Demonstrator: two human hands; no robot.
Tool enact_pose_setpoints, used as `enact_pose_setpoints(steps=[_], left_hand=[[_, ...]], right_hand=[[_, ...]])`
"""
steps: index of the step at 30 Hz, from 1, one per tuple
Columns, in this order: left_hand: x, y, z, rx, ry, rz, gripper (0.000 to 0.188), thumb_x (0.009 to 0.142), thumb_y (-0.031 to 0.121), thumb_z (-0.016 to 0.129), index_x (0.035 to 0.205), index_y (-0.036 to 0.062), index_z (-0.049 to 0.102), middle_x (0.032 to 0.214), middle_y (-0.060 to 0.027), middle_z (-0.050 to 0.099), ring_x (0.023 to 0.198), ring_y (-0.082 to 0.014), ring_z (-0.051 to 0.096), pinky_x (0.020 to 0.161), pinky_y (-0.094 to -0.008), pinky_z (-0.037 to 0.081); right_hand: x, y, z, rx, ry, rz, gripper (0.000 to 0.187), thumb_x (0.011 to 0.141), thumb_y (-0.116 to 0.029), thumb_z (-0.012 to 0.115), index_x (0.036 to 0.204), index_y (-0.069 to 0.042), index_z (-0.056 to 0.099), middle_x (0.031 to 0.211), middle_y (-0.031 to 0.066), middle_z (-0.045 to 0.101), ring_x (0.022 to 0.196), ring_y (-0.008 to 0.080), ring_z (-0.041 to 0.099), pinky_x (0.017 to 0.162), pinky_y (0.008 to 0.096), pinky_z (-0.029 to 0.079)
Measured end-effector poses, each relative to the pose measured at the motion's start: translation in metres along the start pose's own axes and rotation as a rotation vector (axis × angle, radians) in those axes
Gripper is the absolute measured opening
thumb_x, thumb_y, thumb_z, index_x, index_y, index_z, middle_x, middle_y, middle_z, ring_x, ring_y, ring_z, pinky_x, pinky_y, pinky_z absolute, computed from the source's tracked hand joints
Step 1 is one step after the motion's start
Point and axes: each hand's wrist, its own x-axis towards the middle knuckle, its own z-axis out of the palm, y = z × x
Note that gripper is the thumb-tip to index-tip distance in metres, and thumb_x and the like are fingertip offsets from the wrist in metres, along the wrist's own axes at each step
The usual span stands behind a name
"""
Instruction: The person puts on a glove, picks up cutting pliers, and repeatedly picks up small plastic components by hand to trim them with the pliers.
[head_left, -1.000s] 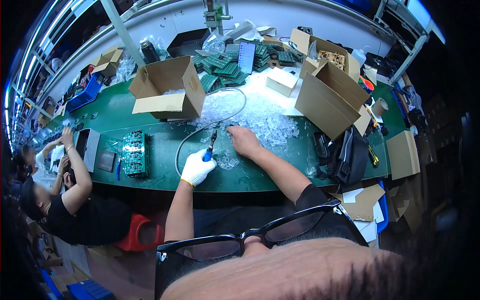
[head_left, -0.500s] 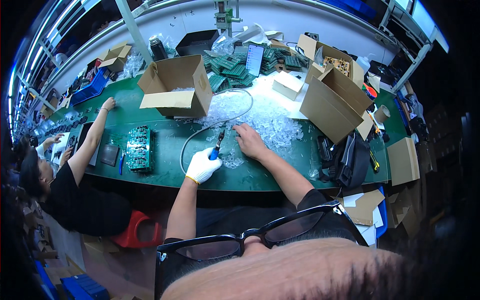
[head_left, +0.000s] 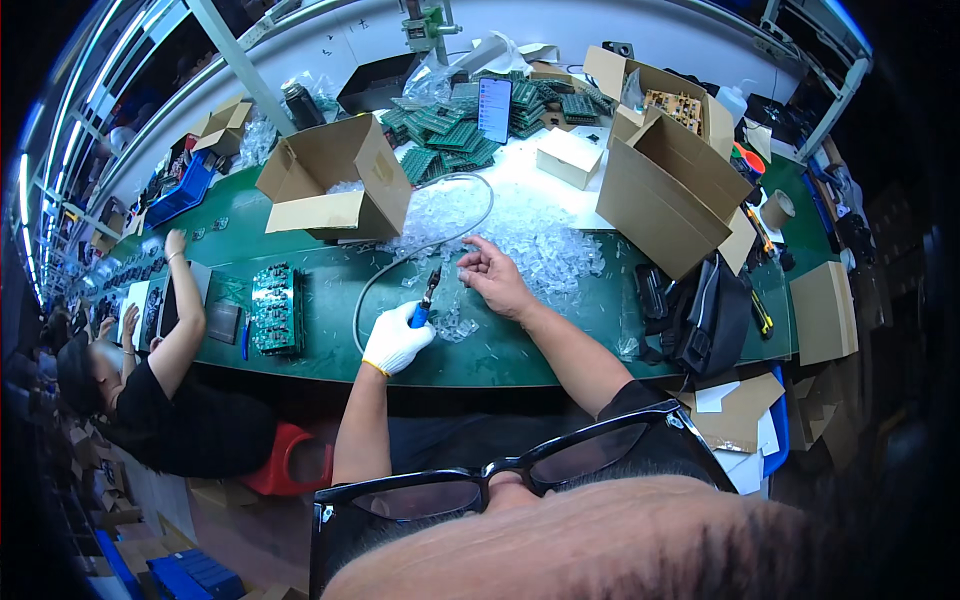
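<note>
My left hand (head_left: 397,341), in a white knit glove, is closed around blue-handled nippers (head_left: 421,312). Their metal jaws point up and away from me, and a grey hose (head_left: 372,287) loops behind the hand. Just right of the jaws is my bare right hand (head_left: 500,285), its fingers curled in and their tips close together; whatever they pinch is too small to make out. Beyond it spreads a heap of small clear plastic pieces (head_left: 545,240). A few more clear pieces (head_left: 457,328) lie on the green tabletop (head_left: 500,362) between my hands.
An open cardboard box (head_left: 318,215) stands left of the heap, another (head_left: 665,205) right. Green circuit boards (head_left: 450,130) and a phone (head_left: 494,110) lie behind. Stacked boards (head_left: 277,310) sit to my left, near a co-worker (head_left: 185,410). A black bag (head_left: 712,318) is at right.
My right hand has drawn its fingers in from the heap's edge and curled them near the nippers. The co-worker's raised arm has shifted. The whole view has tilted slightly.
</note>
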Motion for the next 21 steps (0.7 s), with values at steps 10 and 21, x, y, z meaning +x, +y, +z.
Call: enact_pose_setpoints(steps=[10, 21], left_hand=[[-0.002, -0.006, 0.0, -0.031, 0.001, -0.014, 0.032, 0.087, 0.03, 0.075, 0.1, 0.001, 0.068, 0.077, -0.0164, 0.065, 0.069, -0.0269, 0.06, 0.071, -0.0421, 0.052], [0.002, -0.002, 0.003, -0.02, 0.008, 0.023, 0.025, 0.09, 0.025, 0.074, 0.092, 0.0013, 0.068, 0.072, -0.0084, 0.062, 0.068, -0.0149, 0.056, 0.068, -0.0372, 0.05]], right_hand=[[-0.017, -0.019, 0.012, -0.676, -0.271, -0.139, 0.05, 0.09, -0.009, 0.078, 0.139, -0.006, 0.066, 0.113, 0.0192, 0.076, 0.106, 0.0409, 0.074, 0.094, 0.0476, 0.059], [0.005, 0.006, -0.004, -1.17, 0.055, -0.31, 0.039, 0.093, -0.004, 0.06, 0.131, -0.011, 0.07, 0.12, 0.0169, 0.076, 0.102, 0.0411, 0.076, 0.087, 0.053, 0.062]])
